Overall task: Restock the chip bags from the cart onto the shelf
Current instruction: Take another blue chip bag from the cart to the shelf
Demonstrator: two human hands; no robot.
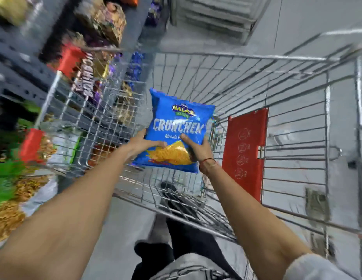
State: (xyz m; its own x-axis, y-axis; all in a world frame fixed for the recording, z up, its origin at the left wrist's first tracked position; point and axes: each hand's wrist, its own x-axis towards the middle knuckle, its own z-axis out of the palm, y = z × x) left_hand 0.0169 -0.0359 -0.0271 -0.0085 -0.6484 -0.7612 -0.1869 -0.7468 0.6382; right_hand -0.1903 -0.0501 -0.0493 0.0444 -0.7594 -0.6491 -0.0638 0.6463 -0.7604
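Both hands grip one puffy, glossy blue chip bag (pixel 177 131) above the wire cart (pixel 257 110): the left hand (pixel 144 143) pinches its lower left edge and the right hand (pixel 198 147), a thin red thread at the wrist, clamps the lower right corner. The bag's crinkled foil shows a picture of ridged yellow crisps. To the left, blurred, stands the grey metal shelf (pixel 16 63) with packed snack bags.

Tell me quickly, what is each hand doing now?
Left hand: closed on the blue chip bag, at its left edge.
Right hand: closed on the same bag, at its lower right.
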